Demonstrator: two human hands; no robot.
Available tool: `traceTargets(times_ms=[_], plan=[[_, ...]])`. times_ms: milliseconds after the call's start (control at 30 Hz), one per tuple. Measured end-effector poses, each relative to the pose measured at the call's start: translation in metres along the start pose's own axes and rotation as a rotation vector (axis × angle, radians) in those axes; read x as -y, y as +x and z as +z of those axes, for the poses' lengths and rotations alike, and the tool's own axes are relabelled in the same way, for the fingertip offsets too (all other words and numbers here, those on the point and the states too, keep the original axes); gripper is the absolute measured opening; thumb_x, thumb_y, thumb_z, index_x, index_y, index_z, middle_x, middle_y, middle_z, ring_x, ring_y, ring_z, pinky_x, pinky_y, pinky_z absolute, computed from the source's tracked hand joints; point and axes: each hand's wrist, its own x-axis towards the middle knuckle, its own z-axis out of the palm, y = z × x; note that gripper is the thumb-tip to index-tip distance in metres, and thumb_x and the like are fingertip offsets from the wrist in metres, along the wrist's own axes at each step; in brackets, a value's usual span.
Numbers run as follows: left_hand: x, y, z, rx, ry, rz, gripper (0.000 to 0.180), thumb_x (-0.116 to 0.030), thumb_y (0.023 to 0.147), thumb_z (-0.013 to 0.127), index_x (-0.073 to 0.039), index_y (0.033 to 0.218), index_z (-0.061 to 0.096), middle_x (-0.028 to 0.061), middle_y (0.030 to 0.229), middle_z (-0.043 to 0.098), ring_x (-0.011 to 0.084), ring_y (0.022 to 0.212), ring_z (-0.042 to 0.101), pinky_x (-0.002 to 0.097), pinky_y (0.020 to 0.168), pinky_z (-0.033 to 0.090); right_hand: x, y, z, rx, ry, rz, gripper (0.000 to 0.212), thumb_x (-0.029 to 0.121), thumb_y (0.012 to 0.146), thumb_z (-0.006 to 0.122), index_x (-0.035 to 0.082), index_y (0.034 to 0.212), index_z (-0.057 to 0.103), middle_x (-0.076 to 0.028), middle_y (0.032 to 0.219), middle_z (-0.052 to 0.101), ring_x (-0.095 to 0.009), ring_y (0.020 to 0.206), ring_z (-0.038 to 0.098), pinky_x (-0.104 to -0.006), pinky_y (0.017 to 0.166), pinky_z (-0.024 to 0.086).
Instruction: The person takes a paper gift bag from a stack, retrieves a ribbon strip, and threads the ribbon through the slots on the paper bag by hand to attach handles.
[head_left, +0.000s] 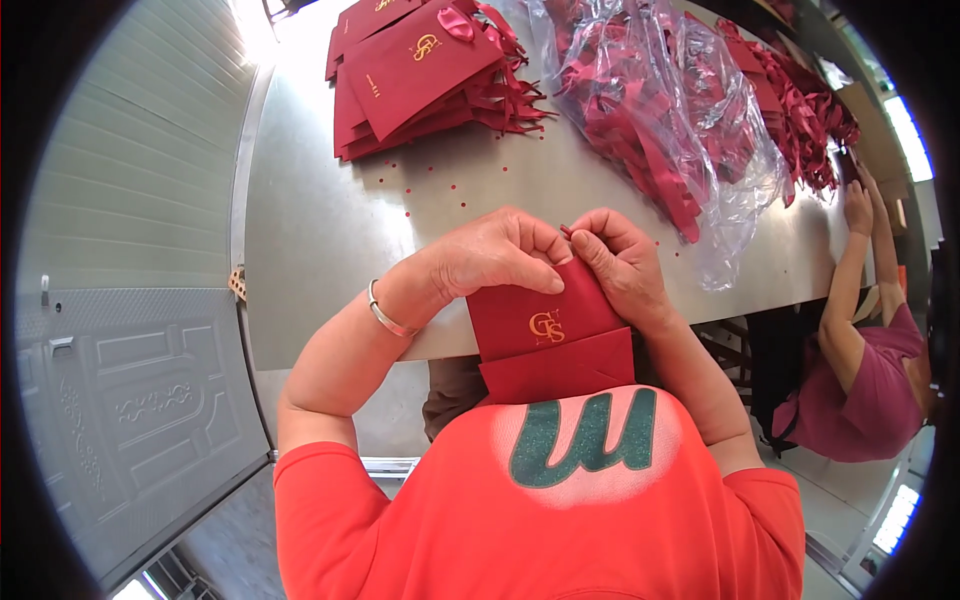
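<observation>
A dark red paper gift bag [500, 318] with a gold emblem lies flat at the table's near edge, its folded bottom against my shirt. My right hand [622, 262] is closed on the bag's far right corner, thumb on top. My left hand [508, 252] bends over the bag's far edge, thumb and fingers pinched together. What the left fingers hold, if anything, is hidden. A small dark red tip, perhaps ribbon, pokes out between the two hands.
The metal table [310, 240] carries a stack of red gift bags [410, 75] with ribbons at the far left. Clear plastic [740, 170] wraps more red bags on the right. Small red paper dots lie scattered. A co-worker [860, 390] reaches in at the far right.
</observation>
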Motion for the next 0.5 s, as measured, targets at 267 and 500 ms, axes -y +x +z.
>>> traceTargets(times_ms=[267, 500], plan=[[-0.014, -0.002, 0.016, -0.172, 0.04, -0.077, 0.015, -0.003, 0.077, 0.068, 0.001, 0.092, 0.069, -0.0004, 0.082, 0.067, 0.0047, 0.076, 0.059, 0.0198, 0.07, 0.047, 0.001, 0.0, -0.006, -0.053, -0.017, 0.043, 0.011, 0.012, 0.096, 0.06, 0.001, 0.1, 0.06, 0.002, 0.088, 0.061, -0.005, 0.08, 0.054, -0.0178, 0.071, 0.044], [-0.001, 0.003, 0.006, -0.074, -0.064, -0.041, 0.015, -0.002, 0.077, 0.069, 0.0, 0.092, 0.068, -0.0012, 0.081, 0.066, 0.0039, 0.076, 0.057, 0.0189, 0.07, 0.045, -0.002, -0.002, -0.003, -0.027, -0.07, -0.014, 0.011, 0.011, 0.096, 0.059, 0.0, 0.099, 0.06, 0.001, 0.088, 0.062, -0.005, 0.08, 0.055, -0.0182, 0.071, 0.045]])
